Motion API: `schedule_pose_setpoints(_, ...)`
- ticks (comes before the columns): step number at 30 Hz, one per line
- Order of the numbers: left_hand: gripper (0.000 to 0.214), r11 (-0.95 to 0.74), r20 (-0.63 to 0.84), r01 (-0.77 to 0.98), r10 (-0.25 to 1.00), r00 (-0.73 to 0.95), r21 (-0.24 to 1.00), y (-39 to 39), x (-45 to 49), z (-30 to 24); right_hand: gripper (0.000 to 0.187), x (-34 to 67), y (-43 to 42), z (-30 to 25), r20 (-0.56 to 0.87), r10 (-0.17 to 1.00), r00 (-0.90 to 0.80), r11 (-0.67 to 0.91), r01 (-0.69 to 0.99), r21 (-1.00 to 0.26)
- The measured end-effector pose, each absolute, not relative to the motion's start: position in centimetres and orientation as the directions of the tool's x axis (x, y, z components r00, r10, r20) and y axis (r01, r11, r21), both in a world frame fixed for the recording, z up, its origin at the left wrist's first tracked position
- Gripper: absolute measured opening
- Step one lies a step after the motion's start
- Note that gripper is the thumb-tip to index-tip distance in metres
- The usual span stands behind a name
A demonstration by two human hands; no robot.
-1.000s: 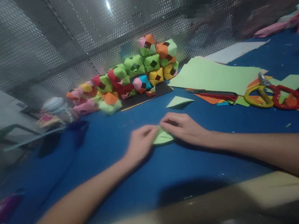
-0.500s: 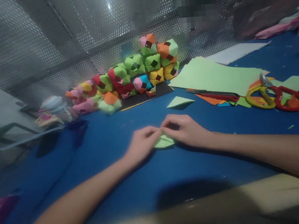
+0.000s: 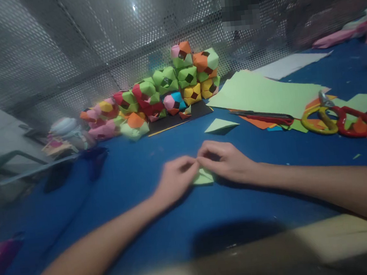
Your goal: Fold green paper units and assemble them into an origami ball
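A small folded piece of light green paper [image 3: 204, 177] lies on the blue tabletop, partly covered by my fingers. My left hand [image 3: 177, 176] pinches its upper edge from the left, thumb and forefinger pressed together. From the other side my right hand [image 3: 226, 161] is closed on the same edge, its fingertips touching those of the left. The fold under the fingertips is hidden. Just beyond my hands sits another folded green paper piece [image 3: 221, 126], apart from both of them.
Folded-paper balls [image 3: 165, 80] in many colours are stacked along the metal mesh [image 3: 105, 46] at the back. Light green sheets [image 3: 263, 92] lie to the right, with yellow-and-red-handled scissors [image 3: 357, 120], a dark-bladed tool [image 3: 265, 116] and coloured scraps in front.
The green paper between my fingers has shifted slightly, its near edge a little lower and straighter. Both hands stay almost in the same place, still pinching.
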State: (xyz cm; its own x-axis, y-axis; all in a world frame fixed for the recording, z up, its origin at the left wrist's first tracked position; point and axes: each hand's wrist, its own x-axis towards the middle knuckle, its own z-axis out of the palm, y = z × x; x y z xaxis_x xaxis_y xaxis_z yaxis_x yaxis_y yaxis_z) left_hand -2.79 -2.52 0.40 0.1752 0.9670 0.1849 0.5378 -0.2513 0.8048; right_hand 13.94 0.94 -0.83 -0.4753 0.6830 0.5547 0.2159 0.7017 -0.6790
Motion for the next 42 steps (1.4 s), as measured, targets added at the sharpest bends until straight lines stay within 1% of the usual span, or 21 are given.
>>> schedule_pose_setpoints(3, 0.02, -0.212, 0.206, 0.501, 0.976, 0.067, 0.839, -2.3, -2.9, 0.2, 0.016, 13.9, 0.9, -0.5, 0.451, 0.764, -0.462, 0.611, 0.289, -0.737)
schedule_pose_setpoints(5, 0.018, -0.189, 0.212, 0.465, 0.977, 0.002, 0.865, -2.0, -3.0, 0.0, 0.018, 13.8, 0.9, -0.5, 0.391, 0.799, -0.457, 0.567, 0.357, -0.742)
schedule_pose_setpoints(6, 0.017, -0.178, 0.208, 0.447, 0.978, -0.017, 0.876, -1.9, -3.1, -0.1, 0.018, 13.8, 0.9, -0.6, 0.386, 0.801, -0.458, 0.569, 0.378, -0.73)
schedule_pose_setpoints(9, 0.016, -0.155, 0.178, 0.407, 0.984, -0.02, 0.9, -1.5, -3.3, -0.5, 0.019, 13.8, 1.1, -1.1, 0.435, 0.773, -0.461, 0.617, 0.388, -0.685)
schedule_pose_setpoints(14, 0.021, -0.155, 0.159, 0.383, 0.987, 0.02, 0.911, -1.5, -3.3, -0.5, 0.019, 13.9, 1.4, -1.5, 0.502, 0.737, -0.452, 0.665, 0.354, -0.657)
schedule_pose_setpoints(23, 0.032, -0.126, 0.114, 0.358, 0.992, 0.055, 0.925, -1.5, -3.4, -0.2, 0.019, 13.9, 1.5, -1.4, 0.508, 0.735, -0.448, 0.67, 0.366, -0.646)
schedule_pose_setpoints(26, 0.03, -0.133, 0.112, 0.395, 0.991, 0.077, 0.909, -1.6, -3.3, 0.0, 0.018, 14.0, 1.5, -1.5, 0.515, 0.727, -0.455, 0.679, 0.359, -0.641)
schedule_pose_setpoints(31, 0.026, -0.14, 0.136, 0.443, 0.99, 0.041, 0.886, -1.8, -3.2, 0.2, 0.019, 14.1, 1.4, -1.5, 0.536, 0.708, -0.459, 0.698, 0.341, -0.63)
schedule_pose_setpoints(42, 0.021, -0.138, 0.149, 0.406, 0.989, 0.004, 0.904, -1.7, -3.3, 0.0, 0.018, 14.1, 1.5, -1.6, 0.544, 0.69, -0.477, 0.715, 0.333, -0.614)
